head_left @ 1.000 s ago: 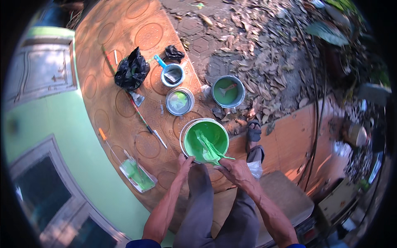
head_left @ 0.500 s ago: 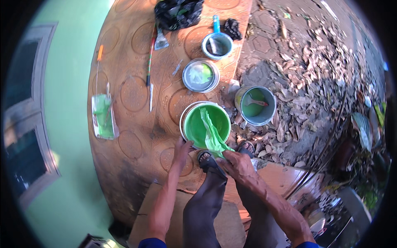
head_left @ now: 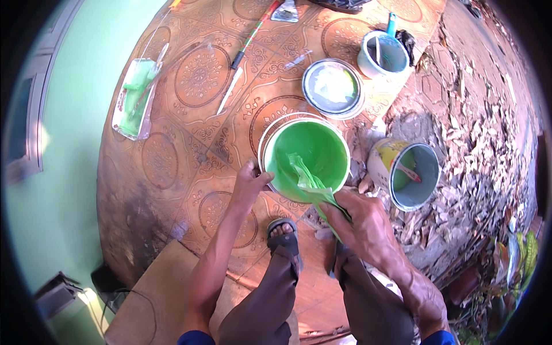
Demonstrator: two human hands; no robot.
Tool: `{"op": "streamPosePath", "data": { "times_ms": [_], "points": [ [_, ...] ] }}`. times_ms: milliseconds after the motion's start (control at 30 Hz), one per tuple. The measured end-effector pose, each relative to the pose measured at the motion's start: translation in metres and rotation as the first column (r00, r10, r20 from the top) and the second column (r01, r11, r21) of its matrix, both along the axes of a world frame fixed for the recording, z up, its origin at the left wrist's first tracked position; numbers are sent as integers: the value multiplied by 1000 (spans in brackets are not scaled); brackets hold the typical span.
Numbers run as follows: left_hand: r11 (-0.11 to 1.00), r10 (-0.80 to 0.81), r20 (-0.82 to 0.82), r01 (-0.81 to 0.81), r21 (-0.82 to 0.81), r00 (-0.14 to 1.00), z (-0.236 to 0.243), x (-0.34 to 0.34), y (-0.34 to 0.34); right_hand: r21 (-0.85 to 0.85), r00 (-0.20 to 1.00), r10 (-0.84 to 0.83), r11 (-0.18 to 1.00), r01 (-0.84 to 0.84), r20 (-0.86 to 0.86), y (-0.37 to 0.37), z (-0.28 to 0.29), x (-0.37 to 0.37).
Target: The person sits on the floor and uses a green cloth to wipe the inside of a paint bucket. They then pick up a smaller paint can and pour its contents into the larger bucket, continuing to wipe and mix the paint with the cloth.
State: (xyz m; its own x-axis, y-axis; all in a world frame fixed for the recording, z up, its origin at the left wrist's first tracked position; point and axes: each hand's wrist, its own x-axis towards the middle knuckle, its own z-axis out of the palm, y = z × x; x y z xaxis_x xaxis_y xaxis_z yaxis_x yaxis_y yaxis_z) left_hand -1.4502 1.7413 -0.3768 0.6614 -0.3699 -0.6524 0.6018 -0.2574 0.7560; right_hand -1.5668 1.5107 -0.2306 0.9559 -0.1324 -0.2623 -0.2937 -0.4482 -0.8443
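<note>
A white bucket (head_left: 261,150) coated inside with green paint stands tilted toward me on the patterned floor tiles. My left hand (head_left: 251,183) grips its left rim, thumb over the edge and the other fingers partly hidden outside. Closed at the bucket's near right rim, my right hand (head_left: 361,215) holds a crumpled, paint-smeared green plastic sheet (head_left: 313,190). The far end of the sheet hangs inside the bucket. To the right, a paint can (head_left: 382,167) holds green paint and a paintbrush (head_left: 409,172).
Beyond the bucket lie a paint-stained round lid (head_left: 332,88) and a light blue pot (head_left: 374,64) with a handle. A paint tray (head_left: 133,109), a long striped pole (head_left: 253,35) and a scraper (head_left: 285,11) are on the tiles (head_left: 201,75). Dry leaves (head_left: 460,201) cover the ground at right.
My view has shifted and come closer to the bucket. The bucket now leans more toward me, with my left hand on its rim. My right hand has moved the green sheet along the near rim.
</note>
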Motion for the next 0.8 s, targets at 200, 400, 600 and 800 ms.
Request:
{"op": "streamPosePath", "data": {
  "times_ms": [200,400,600,800],
  "points": [
    [964,-64,473,-68,257,879,8,-10,-2,117,1000,0,993,0,-3,5,-7,-14],
    [830,-544,646,232,507,536,77,12,-37,214,988,52,973,-83,147,5,-23,-43],
    [581,-754,113,577,575,647,72,17,-84,96,896,189,964,-247,402,27,-39,-64],
    [723,-604,174,442,531,778,45,0,-85,50,852,256,949,-311,457,29,-58,-76]
  ]
}}
